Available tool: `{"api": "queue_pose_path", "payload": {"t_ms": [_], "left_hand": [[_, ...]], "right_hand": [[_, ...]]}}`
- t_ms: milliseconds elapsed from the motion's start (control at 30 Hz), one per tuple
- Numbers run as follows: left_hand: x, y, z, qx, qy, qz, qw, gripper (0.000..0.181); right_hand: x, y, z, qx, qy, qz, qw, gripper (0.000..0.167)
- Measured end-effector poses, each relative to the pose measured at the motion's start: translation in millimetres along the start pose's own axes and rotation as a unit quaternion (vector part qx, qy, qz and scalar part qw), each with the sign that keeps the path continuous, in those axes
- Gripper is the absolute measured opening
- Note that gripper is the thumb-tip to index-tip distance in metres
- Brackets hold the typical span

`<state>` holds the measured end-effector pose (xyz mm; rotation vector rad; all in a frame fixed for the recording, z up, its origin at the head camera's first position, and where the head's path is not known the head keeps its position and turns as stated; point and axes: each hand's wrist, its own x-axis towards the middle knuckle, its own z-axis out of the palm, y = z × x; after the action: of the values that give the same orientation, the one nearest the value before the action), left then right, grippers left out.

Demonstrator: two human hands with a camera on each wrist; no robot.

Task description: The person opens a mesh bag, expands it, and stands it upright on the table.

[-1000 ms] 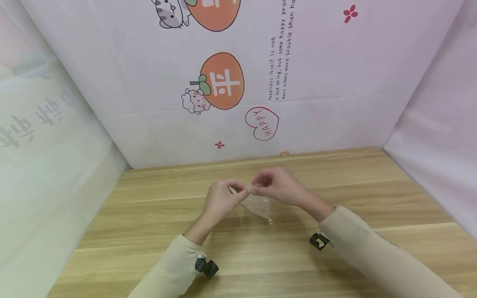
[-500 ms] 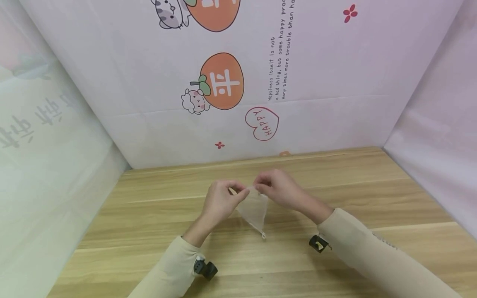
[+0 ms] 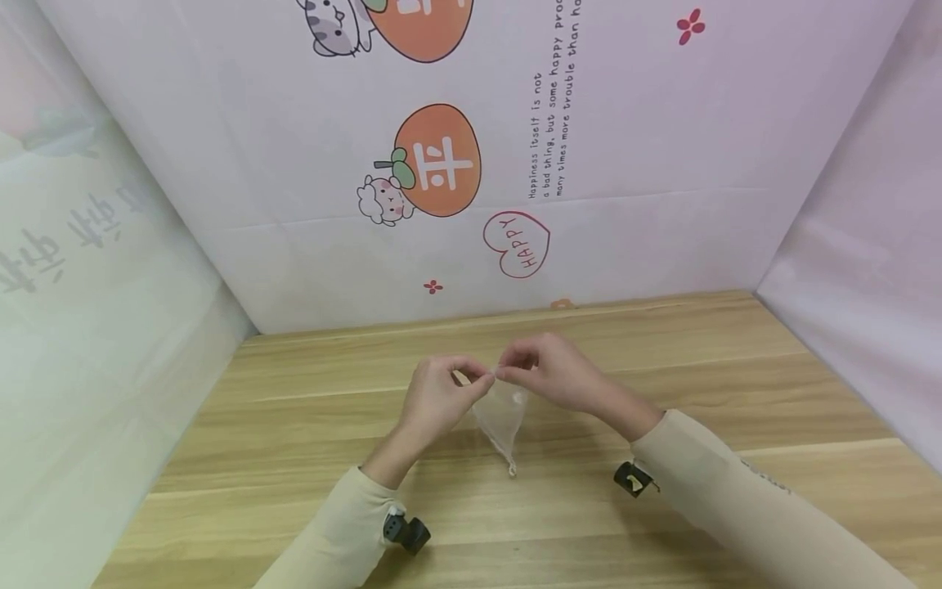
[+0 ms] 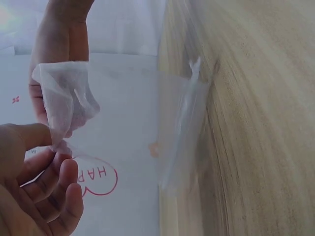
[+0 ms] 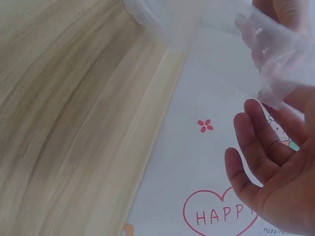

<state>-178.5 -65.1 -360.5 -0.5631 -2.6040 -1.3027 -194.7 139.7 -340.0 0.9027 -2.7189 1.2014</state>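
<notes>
Between both hands hangs a thin, see-through white bag (image 3: 502,415), its body narrowing to a lower tip with a small pale knot or loop. Thumb and forefinger of my left hand (image 3: 441,397) pinch its upper edge. Close beside them, the fingertips of my right hand (image 3: 553,372) pinch the same edge from the other side. In the left wrist view, a flap of the bag (image 4: 69,93) folds up above the pinching fingers. The right wrist view shows the sheer bag (image 5: 275,54) crumpled near the fingertips, while the other fingers of the right hand (image 5: 275,167) are loosely spread.
A wood-grain table (image 3: 331,458) lies beneath the hands. Behind it rises a white printed backdrop (image 3: 294,270), and pale sheets (image 3: 846,270) close in the sides. A small black camera (image 3: 406,530) sits on the left wrist, another black camera (image 3: 633,478) on the right.
The bag's knotted tip has swung down and to the left and now hangs lower. Both hands have stayed nearly in place; the right fingertips have shifted slightly along the edge.
</notes>
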Motion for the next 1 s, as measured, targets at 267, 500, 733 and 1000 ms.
{"api": "queue_pose_path", "payload": {"t_ms": [267, 500, 733, 1000], "left_hand": [[0.9, 2.0, 0.5, 0.004, -0.011, 0.017, 0.9998, 0.01], [1.3, 3.1, 1.2, 0.02, 0.002, 0.021, 0.9996, 0.009], [0.9, 3.0, 1.8, 0.01, 0.007, 0.027, 0.9996, 0.008], [-0.5, 1.2, 2.2, -0.01, 0.018, 0.018, 0.9996, 0.008]], "right_hand": [[0.2, -1.1, 1.1, 0.01, 0.008, -0.014, 0.9998, 0.005], [-0.2, -2.7, 4.5, 0.006, 0.002, -0.004, 1.0, 0.008], [0.5, -1.6, 7.7, 0.005, 0.004, -0.008, 0.9999, 0.01], [0.3, 4.3, 9.6, 0.029, 0.001, 0.005, 0.9996, 0.006]]}}
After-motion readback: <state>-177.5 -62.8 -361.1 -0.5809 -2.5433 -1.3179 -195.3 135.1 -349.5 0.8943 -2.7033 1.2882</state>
